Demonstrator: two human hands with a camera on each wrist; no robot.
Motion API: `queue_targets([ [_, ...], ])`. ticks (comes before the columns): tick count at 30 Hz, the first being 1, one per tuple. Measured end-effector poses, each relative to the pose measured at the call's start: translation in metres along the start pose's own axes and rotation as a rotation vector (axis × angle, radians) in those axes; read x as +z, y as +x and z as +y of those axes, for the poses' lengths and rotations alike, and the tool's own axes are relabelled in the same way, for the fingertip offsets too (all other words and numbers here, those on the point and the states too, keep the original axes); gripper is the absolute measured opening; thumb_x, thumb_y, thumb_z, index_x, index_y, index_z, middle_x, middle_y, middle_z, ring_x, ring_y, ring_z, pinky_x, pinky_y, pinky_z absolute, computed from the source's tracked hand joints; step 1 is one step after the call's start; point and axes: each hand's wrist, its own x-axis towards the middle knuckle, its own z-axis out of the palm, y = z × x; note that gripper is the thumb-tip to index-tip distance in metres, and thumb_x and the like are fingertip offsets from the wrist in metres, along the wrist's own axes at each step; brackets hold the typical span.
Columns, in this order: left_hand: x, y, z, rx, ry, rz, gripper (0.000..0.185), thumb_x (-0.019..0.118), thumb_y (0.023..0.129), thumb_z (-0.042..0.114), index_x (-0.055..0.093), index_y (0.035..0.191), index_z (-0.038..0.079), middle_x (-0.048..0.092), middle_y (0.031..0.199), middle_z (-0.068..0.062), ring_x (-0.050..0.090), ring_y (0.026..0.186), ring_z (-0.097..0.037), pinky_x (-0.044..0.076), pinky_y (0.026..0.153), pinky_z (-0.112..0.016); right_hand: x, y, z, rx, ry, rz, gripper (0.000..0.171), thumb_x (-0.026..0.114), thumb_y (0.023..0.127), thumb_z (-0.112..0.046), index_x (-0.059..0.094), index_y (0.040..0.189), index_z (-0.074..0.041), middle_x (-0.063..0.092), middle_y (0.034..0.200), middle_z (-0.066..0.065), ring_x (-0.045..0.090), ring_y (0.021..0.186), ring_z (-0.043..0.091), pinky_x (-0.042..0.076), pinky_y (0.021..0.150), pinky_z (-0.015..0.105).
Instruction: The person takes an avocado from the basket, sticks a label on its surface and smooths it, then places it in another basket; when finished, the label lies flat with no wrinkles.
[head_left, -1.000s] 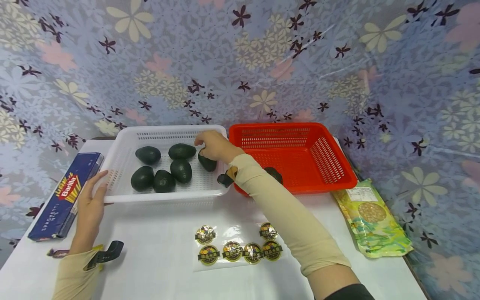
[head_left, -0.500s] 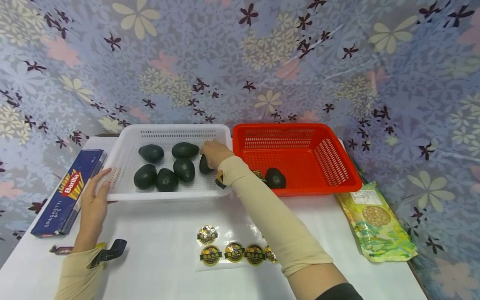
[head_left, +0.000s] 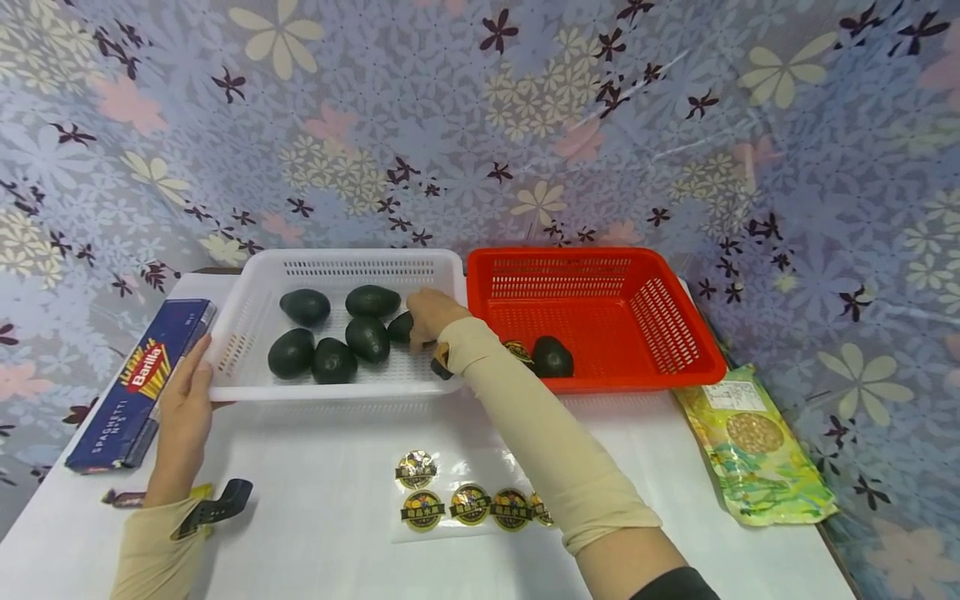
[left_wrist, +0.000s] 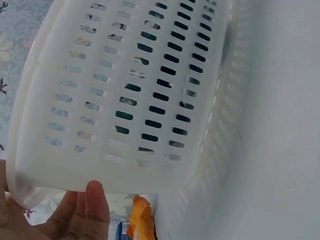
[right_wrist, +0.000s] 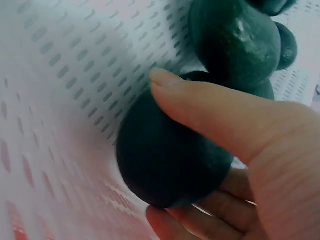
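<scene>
My right hand (head_left: 432, 317) reaches into the right end of the white basket (head_left: 330, 393) and grips a dark green avocado (right_wrist: 170, 150). In the right wrist view the thumb lies over its top and the fingers curl under its far side. Several more avocados (head_left: 367, 339) lie to the left in the same basket, one right beside the gripped one. At the basket's left front corner, my left hand (head_left: 183, 408) holds the rim; the left wrist view has its fingers (left_wrist: 95, 205) at the perforated end wall.
A red basket (head_left: 600, 333) adjoins on the right, holding an avocado (head_left: 552, 358) and a black-and-gold sticker (head_left: 517, 352) partly behind my forearm. A sticker sheet (head_left: 450, 500) lies in front. A spaghetti box (head_left: 138, 387) stands left, a yellow-green bag (head_left: 757, 450) right, a small wrapped item (head_left: 126, 498) near my left wrist.
My right hand has moved slightly down and right within the white basket from its first position. The avocado at its fingers has turned, its narrow end now pointing left. My left hand stays at the rim.
</scene>
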Motion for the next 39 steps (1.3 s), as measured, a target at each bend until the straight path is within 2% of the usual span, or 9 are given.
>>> queue_targets([
  [3, 0.000, 0.000, 0.001, -0.048, -0.122, 0.030, 0.049, 0.036, 0.109, 0.034, 0.032, 0.157, 0.033, 0.030, 0.166, -0.001, 0.050, 0.111, 0.000, 0.049, 0.072, -0.002, -0.007, -0.001, 0.002, 0.027, 0.080, 0.001, 0.043, 0.084, 0.079, -0.025, 0.064, 0.112, -0.004, 0.067, 0.109, 0.009, 0.059, 0.095, 0.022, 0.055, 0.087, 0.031],
  [9, -0.005, -0.001, 0.003, -0.081, -0.579, 0.046, 0.050, 0.058, 0.102, 0.023, 0.047, 0.151, 0.015, 0.045, 0.156, 0.007, 0.047, 0.129, -0.008, 0.053, 0.074, -0.005, -0.029, -0.021, 0.008, 0.031, 0.239, 0.056, 0.071, 0.077, 0.083, -0.046, 0.055, 0.138, -0.006, 0.063, 0.132, 0.009, 0.058, 0.114, 0.023, 0.054, 0.099, 0.038],
  [12, -0.008, 0.000, 0.002, -0.076, -0.707, 0.032, 0.050, 0.063, 0.099, 0.019, 0.052, 0.147, 0.013, 0.051, 0.149, 0.008, 0.050, 0.124, -0.006, 0.055, 0.076, -0.008, -0.035, -0.044, 0.011, 0.030, 0.367, 0.150, 0.076, 0.074, 0.082, -0.054, 0.053, 0.141, -0.010, 0.065, 0.131, 0.008, 0.061, 0.112, 0.022, 0.056, 0.095, 0.038],
  [14, -0.010, 0.000, 0.002, -0.081, -0.761, 0.028, 0.049, 0.066, 0.097, 0.017, 0.056, 0.144, 0.013, 0.055, 0.144, 0.009, 0.053, 0.118, -0.004, 0.057, 0.076, -0.011, -0.036, -0.066, 0.012, 0.029, 0.487, 0.197, 0.070, 0.074, 0.082, -0.057, 0.058, 0.132, -0.011, 0.069, 0.118, 0.009, 0.067, 0.101, 0.022, 0.059, 0.086, 0.038],
  [19, -0.012, 0.002, 0.002, -0.094, -0.797, 0.002, 0.050, 0.069, 0.095, 0.018, 0.057, 0.143, 0.014, 0.055, 0.139, 0.013, 0.057, 0.111, -0.003, 0.059, 0.075, -0.014, -0.021, -0.137, 0.013, 0.003, 0.639, 0.207, 0.053, 0.071, 0.084, -0.058, 0.064, 0.111, -0.013, 0.071, 0.088, 0.004, 0.069, 0.072, 0.020, 0.055, 0.066, 0.033],
  [25, -0.010, 0.002, 0.000, -0.081, -0.784, -0.015, 0.052, 0.068, 0.096, 0.019, 0.055, 0.145, 0.014, 0.052, 0.145, 0.012, 0.055, 0.113, -0.004, 0.059, 0.075, -0.015, 0.038, -0.205, 0.020, 0.006, 0.606, 0.097, 0.048, 0.071, 0.086, -0.055, 0.066, 0.112, -0.014, 0.070, 0.084, -0.004, 0.062, 0.076, 0.014, 0.052, 0.066, 0.030],
  [28, -0.009, 0.002, 0.002, -0.059, -0.777, -0.011, 0.052, 0.066, 0.097, 0.018, 0.053, 0.146, 0.013, 0.052, 0.145, 0.010, 0.055, 0.113, -0.005, 0.058, 0.077, -0.014, 0.068, -0.211, 0.026, 0.103, 0.549, 0.106, 0.055, 0.070, 0.085, -0.060, 0.066, 0.111, -0.011, 0.066, 0.082, -0.003, 0.058, 0.076, 0.014, 0.049, 0.064, 0.029],
  [32, -0.008, 0.001, 0.003, -0.062, -0.763, 0.002, 0.052, 0.065, 0.098, 0.018, 0.052, 0.147, 0.013, 0.054, 0.141, 0.010, 0.056, 0.111, -0.003, 0.058, 0.076, -0.014, 0.095, -0.198, 0.034, 0.202, 0.488, 0.226, 0.058, 0.070, 0.083, -0.062, 0.065, 0.104, -0.009, 0.064, 0.079, 0.000, 0.055, 0.071, 0.014, 0.045, 0.059, 0.027],
  [39, -0.009, -0.001, 0.001, -0.066, -0.767, -0.007, 0.049, 0.067, 0.097, 0.020, 0.056, 0.144, 0.015, 0.052, 0.145, 0.012, 0.054, 0.115, -0.005, 0.058, 0.076, -0.013, 0.112, -0.175, 0.044, 0.265, 0.458, 0.345, 0.051, 0.070, 0.084, -0.061, 0.056, 0.076, -0.013, 0.044, 0.062, -0.002, 0.045, 0.060, 0.014, 0.030, 0.052, 0.025],
])
